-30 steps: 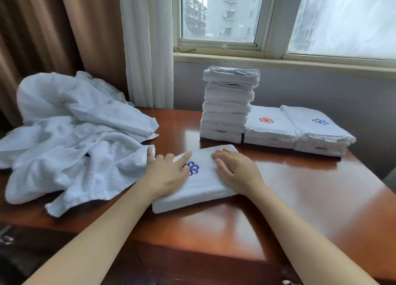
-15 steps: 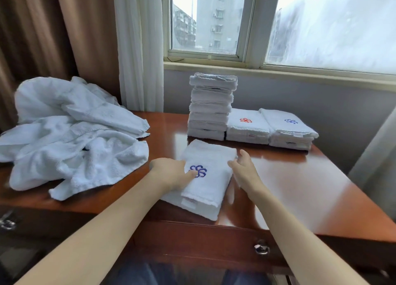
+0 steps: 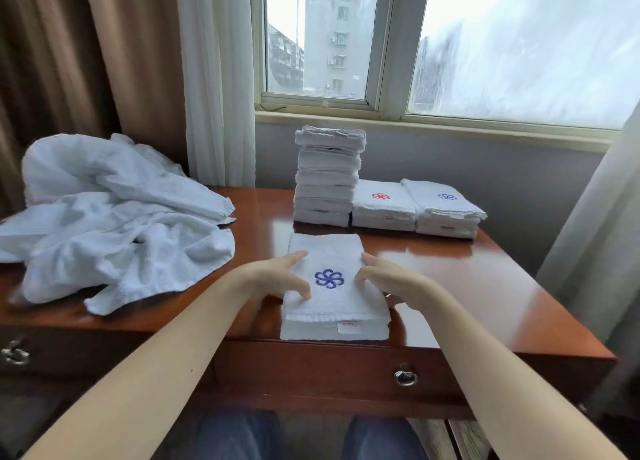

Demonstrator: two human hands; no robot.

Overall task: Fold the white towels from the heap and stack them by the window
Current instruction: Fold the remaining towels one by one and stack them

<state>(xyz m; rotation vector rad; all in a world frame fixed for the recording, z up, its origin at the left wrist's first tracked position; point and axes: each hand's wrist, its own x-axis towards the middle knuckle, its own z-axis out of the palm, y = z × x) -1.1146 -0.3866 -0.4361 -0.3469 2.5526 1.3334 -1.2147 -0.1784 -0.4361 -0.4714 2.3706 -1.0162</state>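
At the near edge of the desk [image 3: 485, 286], item one: a folded towel [image 3: 325, 252], white, lying flat, with a blue flower emblem [image 3: 329, 279] face up and a small label [image 3: 349, 326] at its near hem. That hem reached the desk's front edge. Your left hand [image 3: 277, 279] held its left side, thumb on top and forefinger along the edge. Your right hand [image 3: 384, 281] held its right side, fingers [image 3: 363, 278] curled over the edge.

Item two: the heap [image 3: 114, 217] of unfolded white towels, at the desk's left end, apart from your hands.

Item three: below the window [image 3: 346, 44], at the desk's far side, a tall stack [image 3: 327, 179] of folded towels. Touching it on the right was a low stack with a red emblem [image 3: 382, 205], then a low stack with a blue emblem [image 3: 446, 207].

Item four: a ring pull [image 3: 406, 375] on the drawer front, below the folded towel.
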